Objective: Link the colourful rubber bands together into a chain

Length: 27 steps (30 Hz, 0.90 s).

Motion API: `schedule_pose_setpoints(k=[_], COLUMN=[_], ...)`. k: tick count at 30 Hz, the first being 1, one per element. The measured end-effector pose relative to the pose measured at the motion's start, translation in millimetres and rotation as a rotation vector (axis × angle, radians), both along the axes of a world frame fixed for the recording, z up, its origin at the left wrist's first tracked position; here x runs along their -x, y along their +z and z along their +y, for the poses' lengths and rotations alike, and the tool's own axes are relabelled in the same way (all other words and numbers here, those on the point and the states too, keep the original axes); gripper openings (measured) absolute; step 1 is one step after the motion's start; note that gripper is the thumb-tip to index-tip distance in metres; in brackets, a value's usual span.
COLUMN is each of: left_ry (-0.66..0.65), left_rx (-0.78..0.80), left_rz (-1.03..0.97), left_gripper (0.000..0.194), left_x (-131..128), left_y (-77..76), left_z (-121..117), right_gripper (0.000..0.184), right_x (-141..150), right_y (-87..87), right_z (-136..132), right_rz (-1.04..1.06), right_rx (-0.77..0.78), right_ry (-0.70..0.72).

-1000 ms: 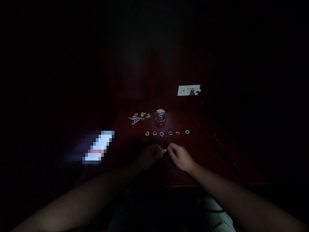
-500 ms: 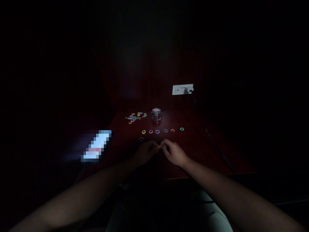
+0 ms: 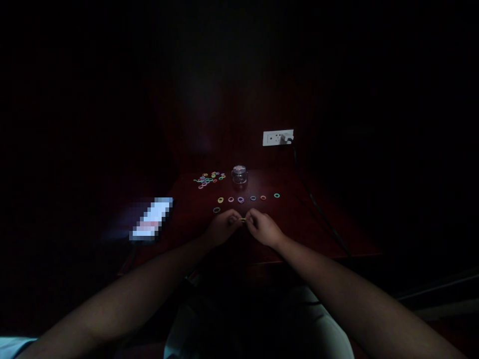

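Observation:
The room is very dark. On a dark red table [image 3: 299,219], my left hand [image 3: 221,229] and my right hand [image 3: 262,228] meet fingertip to fingertip, both pinching one small yellowish ring [image 3: 243,220]. Just beyond them lies a row of several small coloured rings [image 3: 247,198], with one more ring [image 3: 216,210] near my left hand. Farther back sit a loose pile of coloured rings [image 3: 208,179] and a small clear jar [image 3: 239,174].
A lit phone screen [image 3: 151,224] lies at the table's left edge. A white wall socket [image 3: 277,137] holds a plug, and its dark cable [image 3: 318,209] runs down across the table's right side. Everything around is in darkness.
The view has shifted, so everything sits a little higher and to the left. My hands stay together, pinching the small ring, and have drawn slightly closer to the row.

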<state>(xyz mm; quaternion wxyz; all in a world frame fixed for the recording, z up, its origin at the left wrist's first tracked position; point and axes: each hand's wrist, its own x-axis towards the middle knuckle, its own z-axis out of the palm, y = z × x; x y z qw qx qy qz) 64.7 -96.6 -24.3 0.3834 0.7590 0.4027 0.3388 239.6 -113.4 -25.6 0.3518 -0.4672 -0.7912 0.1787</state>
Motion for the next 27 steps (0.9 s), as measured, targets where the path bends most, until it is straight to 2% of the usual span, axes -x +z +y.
schedule_pose_setpoints(k=[9,14,23,27], left_ry=[0.097,0.121,0.23,0.255], left_rx=[0.012,-0.045,-0.16,-0.175], left_rz=[0.07,0.091,0.244,0.261], left_gripper=[0.021,0.021,0.019,0.017], left_x=[-4.0,-6.0,-5.1,-6.1], left_y=[-4.2,-5.4,-5.0,-2.6], left_z=[4.1,4.3,3.6,1.4], right_gripper=[0.004,0.006,0.009,0.008], right_x=[0.0,1.5,4.5,4.6], right_y=[-3.8,-2.8,-1.5,-1.9], right_z=[2.3,2.9,6.7,13.4], right_rz=[-0.056,-0.093,-0.199,-0.165], right_rx=[-0.007,-0.007,-0.003,0.005], right_ry=[-0.024,-0.062,-0.15,-0.156])
